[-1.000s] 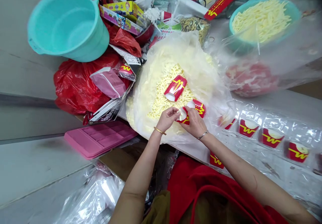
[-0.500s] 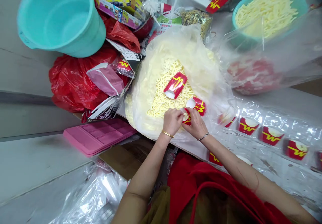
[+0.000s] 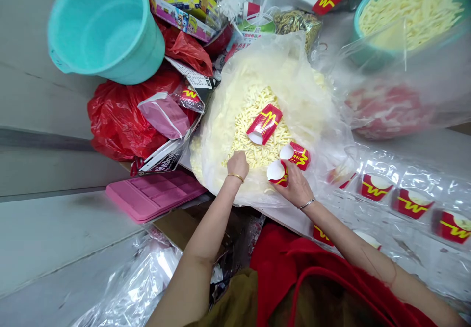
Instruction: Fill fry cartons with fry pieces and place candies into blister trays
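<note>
My right hand [image 3: 297,186] is closed around a small red fry carton [image 3: 282,175] with a white inside, its mouth tilted toward the left. At the left side of a heap of pale yellow fry-shaped pieces [image 3: 253,156], my left hand [image 3: 238,164] is curled with its fingertips down among them. What those fingers hold, if anything, is hidden. A large clear plastic bag [image 3: 217,116] lies opened out around the heap. Another red carton [image 3: 265,123] with a yellow zigzag rests on top of the pieces, and a further one [image 3: 300,155] lies just beyond my right hand.
Several red cartons in clear packaging [image 3: 412,204] line the right side of the table. A teal bowl [image 3: 358,25] of pale strips stands at the back right. Left are a teal bucket [image 3: 150,47], a red plastic bag [image 3: 110,121] and a pink tray [image 3: 125,197].
My left hand has left the carton and moved left and down to the pale pieces. My right hand still holds the carton, whose open mouth now shows. The view has shifted slightly.
</note>
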The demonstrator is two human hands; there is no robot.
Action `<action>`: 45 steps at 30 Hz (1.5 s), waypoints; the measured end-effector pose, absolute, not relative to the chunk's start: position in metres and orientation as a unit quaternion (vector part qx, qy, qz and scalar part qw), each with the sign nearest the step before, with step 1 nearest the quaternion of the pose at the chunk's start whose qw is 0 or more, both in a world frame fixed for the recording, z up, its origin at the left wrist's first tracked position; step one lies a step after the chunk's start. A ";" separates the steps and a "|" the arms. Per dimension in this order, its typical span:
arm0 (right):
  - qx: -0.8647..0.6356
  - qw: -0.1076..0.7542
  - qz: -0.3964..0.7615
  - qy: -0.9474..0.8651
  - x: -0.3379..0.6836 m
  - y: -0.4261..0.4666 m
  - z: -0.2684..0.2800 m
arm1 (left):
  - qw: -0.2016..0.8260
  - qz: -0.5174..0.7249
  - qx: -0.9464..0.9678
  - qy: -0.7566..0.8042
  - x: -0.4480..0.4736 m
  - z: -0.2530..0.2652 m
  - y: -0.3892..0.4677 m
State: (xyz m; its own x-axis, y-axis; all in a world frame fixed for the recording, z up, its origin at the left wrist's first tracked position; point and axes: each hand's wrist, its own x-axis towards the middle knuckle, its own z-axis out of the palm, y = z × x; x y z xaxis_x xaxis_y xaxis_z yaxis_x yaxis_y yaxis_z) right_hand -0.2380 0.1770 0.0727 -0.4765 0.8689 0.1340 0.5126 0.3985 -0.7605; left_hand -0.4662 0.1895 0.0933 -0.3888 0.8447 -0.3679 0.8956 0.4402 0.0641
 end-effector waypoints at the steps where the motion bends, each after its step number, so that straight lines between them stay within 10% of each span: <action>1: -0.437 0.266 0.333 -0.792 -0.239 0.177 0.073 | 0.194 -0.042 0.531 0.824 -0.469 0.090 0.189; 8: -0.443 0.258 0.330 -0.793 -0.245 0.184 0.076 | 0.468 0.386 0.317 0.729 -0.470 0.106 0.184; 13: -0.430 0.260 0.333 -0.798 -0.263 0.188 0.080 | 0.576 0.462 0.229 0.635 -0.439 0.131 0.186; 31: -0.431 0.286 0.310 -0.798 -0.262 0.189 0.073 | 0.354 0.192 0.621 0.673 -0.429 0.139 0.188; 45: -0.449 0.306 0.336 -0.769 -0.260 0.186 0.072 | 0.308 0.296 0.586 0.688 -0.403 0.141 0.174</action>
